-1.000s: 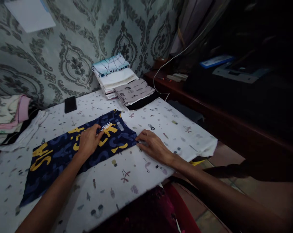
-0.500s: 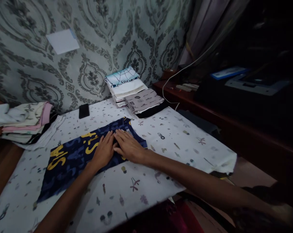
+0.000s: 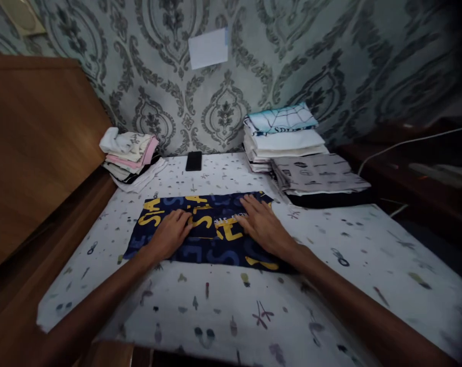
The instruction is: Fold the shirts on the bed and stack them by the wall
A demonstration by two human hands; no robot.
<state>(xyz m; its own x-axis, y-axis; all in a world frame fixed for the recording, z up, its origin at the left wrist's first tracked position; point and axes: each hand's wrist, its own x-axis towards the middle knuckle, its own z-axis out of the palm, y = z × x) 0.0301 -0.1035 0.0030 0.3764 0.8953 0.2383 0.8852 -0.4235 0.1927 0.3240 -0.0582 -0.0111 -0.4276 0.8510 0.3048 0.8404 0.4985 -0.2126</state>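
A navy garment (image 3: 204,250) with yellow and blue lettering lies flat and folded into a long shape on the white patterned cloth (image 3: 223,290). My left hand (image 3: 172,232) rests on its left-middle part, palm down, fingers stretched out. On its right part lies my right hand (image 3: 263,224), fingers spread, also palm down. A gap with printed letters shows between the two hands. Neither hand grips the fabric.
Folded clothes (image 3: 129,155) are stacked at the back left beside a wooden panel (image 3: 40,148). A black phone (image 3: 194,161) lies near the wall. At the back right stand a white stack (image 3: 284,140) and a grey folded garment (image 3: 318,173). A white cable (image 3: 410,142) runs at the right.
The view has swung left. My hands, close together before, are now apart, with the left one farther toward the garment's left end.
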